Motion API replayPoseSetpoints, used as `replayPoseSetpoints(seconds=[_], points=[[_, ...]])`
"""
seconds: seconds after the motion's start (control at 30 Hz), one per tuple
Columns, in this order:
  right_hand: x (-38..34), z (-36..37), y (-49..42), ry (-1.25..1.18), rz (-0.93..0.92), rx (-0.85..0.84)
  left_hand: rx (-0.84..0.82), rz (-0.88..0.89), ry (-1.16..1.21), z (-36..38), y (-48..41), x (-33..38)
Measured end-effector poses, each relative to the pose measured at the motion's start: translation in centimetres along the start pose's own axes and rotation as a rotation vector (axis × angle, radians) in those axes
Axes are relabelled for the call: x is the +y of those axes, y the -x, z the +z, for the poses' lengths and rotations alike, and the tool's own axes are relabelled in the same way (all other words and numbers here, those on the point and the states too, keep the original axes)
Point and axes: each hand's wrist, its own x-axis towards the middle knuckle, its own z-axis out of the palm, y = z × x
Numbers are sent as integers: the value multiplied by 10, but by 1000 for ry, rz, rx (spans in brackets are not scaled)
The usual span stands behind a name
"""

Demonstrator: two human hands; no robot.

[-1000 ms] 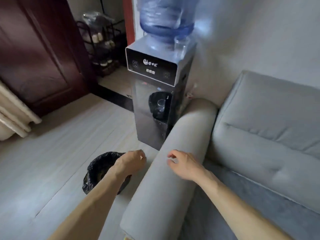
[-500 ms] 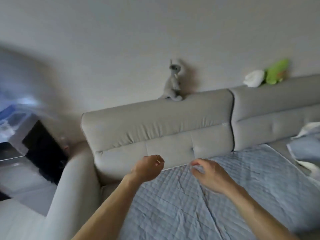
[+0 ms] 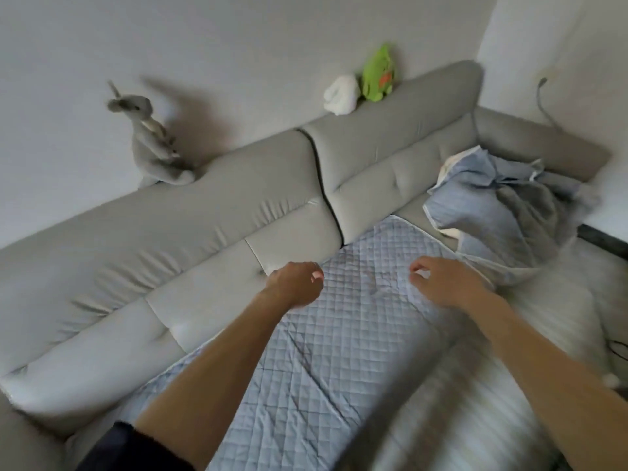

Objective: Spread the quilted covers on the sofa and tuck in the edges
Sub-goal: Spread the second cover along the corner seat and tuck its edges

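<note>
Hands: your left hand (image 3: pixel 295 283) and right hand (image 3: pixel 446 283) hover loosely curled and empty before the sofa backrest (image 3: pixel 238 212), likely ready for the next grab. Below that backrest the spread cover (image 3: pixel 339 351) lies flat; the bunched cover (image 3: pixel 503 212) sits at its right end.

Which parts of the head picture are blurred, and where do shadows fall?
Head view: motion blur streaks the lower right, the floor and the crumpled cover; the spread quilted cover looks fairly sharp. Head view: the grey plush toy throws a soft shadow rightward on the wall; the wide lens curves the sofa backrest.
</note>
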Motion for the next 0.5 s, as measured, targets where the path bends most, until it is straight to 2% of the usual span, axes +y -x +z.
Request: replayPoseSetpoints(seconds=[0.17,0.33,0.5], points=[[57,-6,-51,93,42,-34,-87,8,-57,12,-79,45],[133,-34,-105,71,125,-12,-153,42,-108,18,-172,123],[210,-64,-163,50,110,3,-190,36,-114,32,-246,191]])
